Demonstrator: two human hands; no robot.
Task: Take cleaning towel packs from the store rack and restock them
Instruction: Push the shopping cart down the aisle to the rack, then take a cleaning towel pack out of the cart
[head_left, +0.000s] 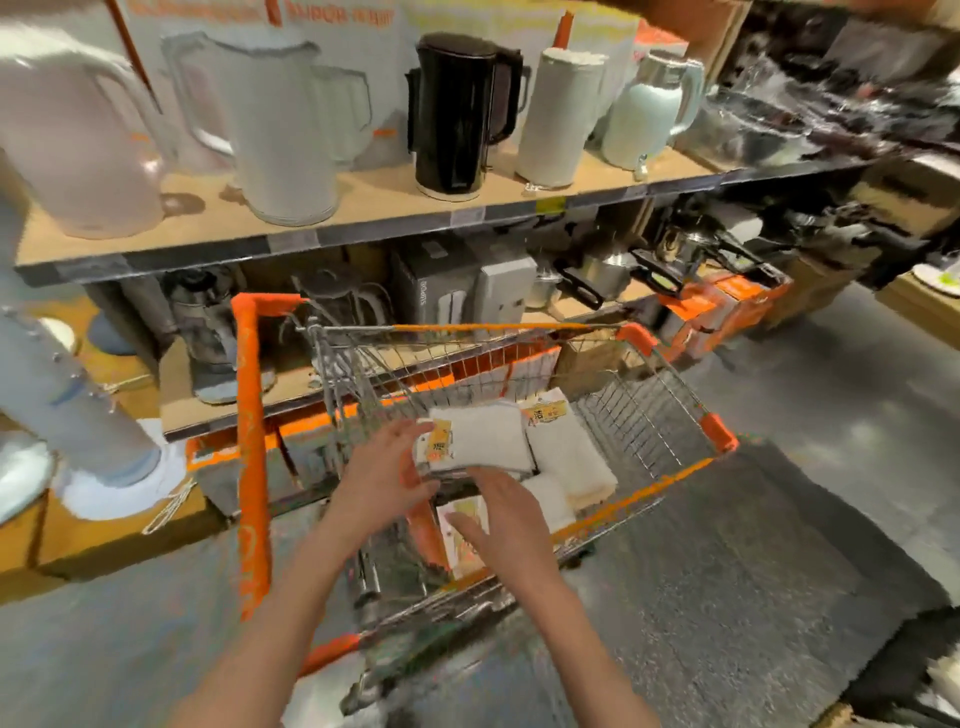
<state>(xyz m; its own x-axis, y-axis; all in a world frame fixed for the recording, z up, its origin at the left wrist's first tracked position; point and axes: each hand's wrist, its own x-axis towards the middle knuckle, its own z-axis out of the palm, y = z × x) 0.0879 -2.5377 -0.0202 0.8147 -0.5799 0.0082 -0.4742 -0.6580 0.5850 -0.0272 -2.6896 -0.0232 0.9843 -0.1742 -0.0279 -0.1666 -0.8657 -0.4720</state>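
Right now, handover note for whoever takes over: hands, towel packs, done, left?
Left hand: holds the top towel pack by its labelled end, over the cart.
Right hand: open, fingers straight, hovering just below that pack.
More towel packs lie in the cart basket.
Done: several packs are gathered in the cart.
Left: carry the packs to their shelf and restock; no towel shelf is in view here, only kettles on the rack.

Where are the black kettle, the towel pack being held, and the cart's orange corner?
black kettle (457, 114), head view, middle of its body
towel pack (480, 439), head view, white cloth face
cart corner (718, 432), head view, orange bumper
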